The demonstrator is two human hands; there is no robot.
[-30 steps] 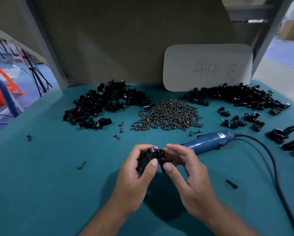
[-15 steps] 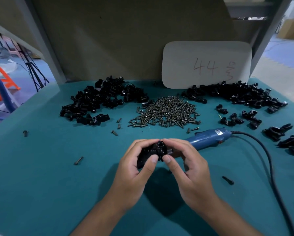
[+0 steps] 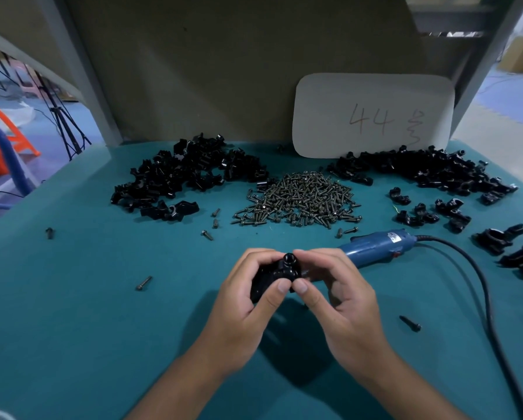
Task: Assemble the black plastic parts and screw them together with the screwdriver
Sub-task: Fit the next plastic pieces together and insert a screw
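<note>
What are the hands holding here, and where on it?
Both hands grip the black plastic parts being fitted together: left hand round the left side, right hand pinching the right side, thumbs meeting on the near edge.

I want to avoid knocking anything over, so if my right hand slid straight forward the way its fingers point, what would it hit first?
Probably the black plastic parts that the right hand and left hand are already pinching. Past those, the line looks free until the screw pile, though depth is hard to judge.
</note>
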